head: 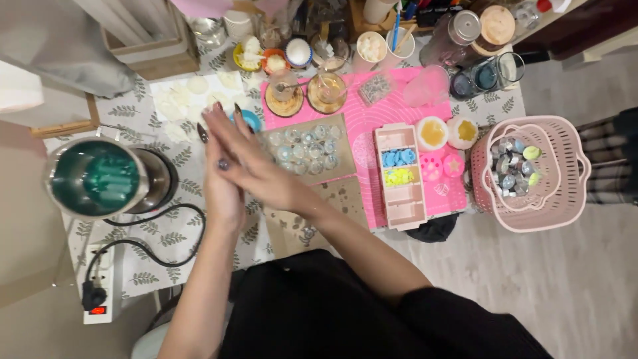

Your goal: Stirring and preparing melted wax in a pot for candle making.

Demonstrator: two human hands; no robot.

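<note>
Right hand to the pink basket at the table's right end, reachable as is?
Probably yes. The right hand is pressed against the left hand and holds nothing, and nothing tall stands between it and the pink basket, only the low pink tray.

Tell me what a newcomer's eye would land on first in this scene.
First, the two hands pressed palm to palm at the centre, the right hand lying over the left hand, above a cardboard sheet of small clear cups. Next, the metal pot of green liquid at the left edge. Then the pink mat and the pink basket of small tins on the right.
</note>
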